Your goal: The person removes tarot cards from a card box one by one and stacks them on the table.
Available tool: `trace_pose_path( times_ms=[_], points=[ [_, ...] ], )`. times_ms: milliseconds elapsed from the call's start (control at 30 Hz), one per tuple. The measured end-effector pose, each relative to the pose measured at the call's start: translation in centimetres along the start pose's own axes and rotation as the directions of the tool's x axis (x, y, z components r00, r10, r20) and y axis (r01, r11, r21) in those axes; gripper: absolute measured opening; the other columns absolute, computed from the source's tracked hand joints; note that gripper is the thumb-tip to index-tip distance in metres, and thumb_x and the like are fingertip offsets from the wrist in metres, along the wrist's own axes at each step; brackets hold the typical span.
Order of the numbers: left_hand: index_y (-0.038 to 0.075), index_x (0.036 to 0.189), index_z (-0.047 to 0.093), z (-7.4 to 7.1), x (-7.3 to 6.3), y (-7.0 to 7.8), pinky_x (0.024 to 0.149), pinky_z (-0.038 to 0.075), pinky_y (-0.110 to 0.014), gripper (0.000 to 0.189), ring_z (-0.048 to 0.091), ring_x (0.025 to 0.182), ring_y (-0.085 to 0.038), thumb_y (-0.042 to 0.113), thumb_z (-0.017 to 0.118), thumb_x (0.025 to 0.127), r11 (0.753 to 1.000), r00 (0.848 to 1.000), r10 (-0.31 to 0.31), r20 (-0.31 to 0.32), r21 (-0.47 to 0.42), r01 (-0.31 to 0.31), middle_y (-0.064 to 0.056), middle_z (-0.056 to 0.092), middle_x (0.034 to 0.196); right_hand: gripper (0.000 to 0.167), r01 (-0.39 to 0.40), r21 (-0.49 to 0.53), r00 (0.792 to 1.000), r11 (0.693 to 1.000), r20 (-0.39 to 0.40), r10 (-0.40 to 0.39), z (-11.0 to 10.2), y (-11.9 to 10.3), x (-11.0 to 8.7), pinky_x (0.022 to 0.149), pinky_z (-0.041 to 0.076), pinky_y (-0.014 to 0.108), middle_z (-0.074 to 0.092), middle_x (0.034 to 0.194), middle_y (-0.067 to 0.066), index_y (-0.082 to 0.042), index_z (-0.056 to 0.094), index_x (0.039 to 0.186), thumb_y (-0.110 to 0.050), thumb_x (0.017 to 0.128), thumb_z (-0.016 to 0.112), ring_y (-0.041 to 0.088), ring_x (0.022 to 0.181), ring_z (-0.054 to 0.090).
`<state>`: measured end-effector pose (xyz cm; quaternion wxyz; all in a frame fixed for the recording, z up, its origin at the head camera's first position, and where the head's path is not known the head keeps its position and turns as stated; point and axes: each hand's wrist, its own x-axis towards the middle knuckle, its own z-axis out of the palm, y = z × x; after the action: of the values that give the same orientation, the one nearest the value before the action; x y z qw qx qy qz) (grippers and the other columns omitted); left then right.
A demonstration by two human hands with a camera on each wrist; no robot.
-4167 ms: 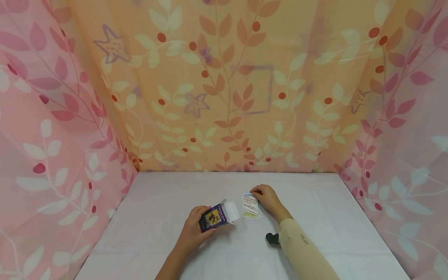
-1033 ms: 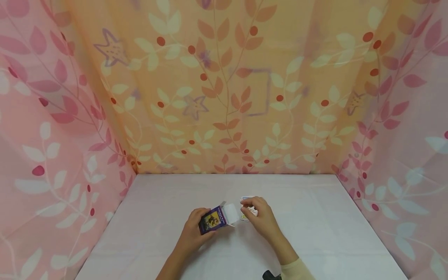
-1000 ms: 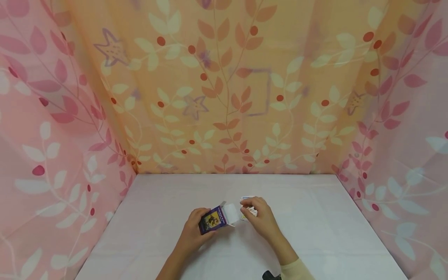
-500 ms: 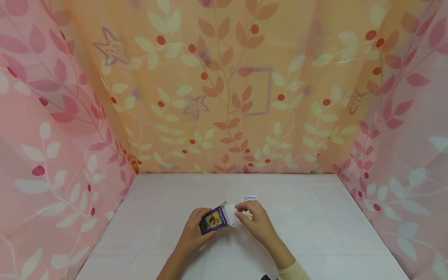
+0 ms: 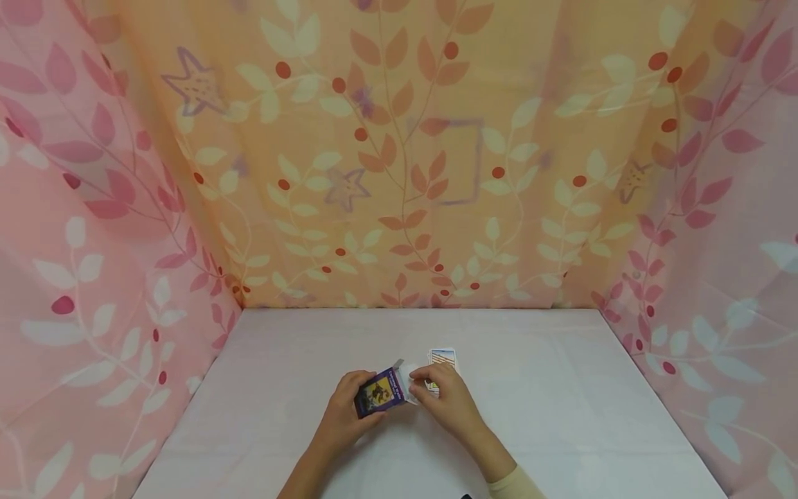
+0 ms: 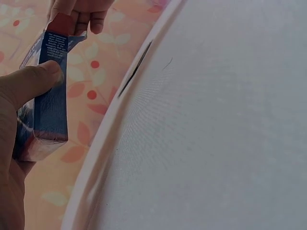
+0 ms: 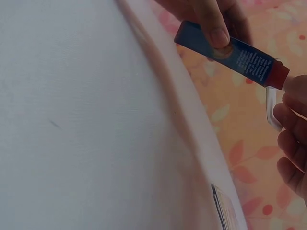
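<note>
My left hand (image 5: pixel 346 405) holds a small purple card box (image 5: pixel 379 393) with a yellow picture on its front. Its thumb presses the narrow blue side, clear in the left wrist view. The box is tilted, its open end facing right. There my right hand (image 5: pixel 451 402) has its curled thumb and forefinger at the white end flap (image 7: pixel 271 105), apparently pinching it; the exact contact is partly hidden. Behind the right hand lies a stack of picture cards (image 5: pixel 442 355) on the table, its lower part covered by the fingers.
A white cloth covers the table (image 5: pixel 280 360). Patterned curtains (image 5: pixel 399 173) hang behind it and along both sides. A small piece of a dark object (image 5: pixel 466 496) shows at the bottom edge, beside the right sleeve (image 5: pixel 516 485).
My right hand has moved from the card stack leftward to the box's flap, which now looks bent and shorter. The left hand and box stay nearly still. The cards remain on the table.
</note>
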<state>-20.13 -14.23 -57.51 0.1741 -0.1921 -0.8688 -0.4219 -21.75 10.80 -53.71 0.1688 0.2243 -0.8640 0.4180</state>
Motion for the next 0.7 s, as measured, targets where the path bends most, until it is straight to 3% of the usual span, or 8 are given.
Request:
trace_pose_path(
  times_ms=[133, 333, 500, 700],
  points=[
    [0.026, 0.139, 0.056, 0.05, -0.04, -0.02, 0.103, 0.052, -0.043, 0.082, 0.055, 0.122, -0.009, 0.023, 0.097, 0.069, 1.000, 1.000, 0.004, -0.003, 0.002, -0.004, 0.010, 0.056, 0.136, 0.020, 0.012, 0.002, 1.000, 1.000, -0.003, -0.012, 0.31, 0.06, -0.09, 0.081, 0.053, 0.030, 0.070, 0.095, -0.015, -0.022, 0.075, 0.105, -0.022, 0.087, 0.083, 0.008, 0.094, 0.061],
    [0.022, 0.139, 0.057, 0.02, -0.02, -0.05, 0.101, 0.053, -0.039, 0.079, 0.056, 0.121, -0.010, 0.023, 0.097, 0.070, 0.999, 1.000, 0.025, -0.002, -0.024, -0.025, 0.009, 0.056, 0.136, 0.021, 0.003, 0.013, 1.000, 1.000, 0.013, -0.003, 0.68, 0.11, -0.27, 0.079, 0.054, 0.029, 0.071, 0.096, -0.014, -0.021, 0.075, 0.105, -0.023, 0.086, 0.083, 0.013, 0.093, 0.062],
    [0.026, 0.139, 0.056, 0.01, -0.04, -0.04, 0.101, 0.053, -0.036, 0.080, 0.056, 0.121, -0.009, 0.023, 0.096, 0.070, 0.999, 1.000, 0.021, 0.001, -0.032, -0.021, 0.009, 0.055, 0.136, 0.023, 0.006, 0.025, 1.000, 1.000, 0.023, -0.007, 0.75, -0.02, -0.33, 0.080, 0.055, 0.030, 0.071, 0.094, -0.012, -0.019, 0.075, 0.106, -0.022, 0.085, 0.084, 0.020, 0.093, 0.064],
    [0.016, 0.139, 0.058, -0.03, -0.01, 0.18, 0.101, 0.053, -0.036, 0.078, 0.057, 0.121, -0.011, 0.022, 0.096, 0.071, 0.999, 1.000, 0.024, 0.007, -0.042, -0.024, 0.007, 0.056, 0.136, 0.023, 0.013, 0.030, 1.000, 0.999, 0.012, -0.014, 0.89, -0.05, -0.37, 0.079, 0.056, 0.032, 0.071, 0.092, -0.011, -0.018, 0.075, 0.105, -0.021, 0.084, 0.085, 0.021, 0.091, 0.065]
  ],
)
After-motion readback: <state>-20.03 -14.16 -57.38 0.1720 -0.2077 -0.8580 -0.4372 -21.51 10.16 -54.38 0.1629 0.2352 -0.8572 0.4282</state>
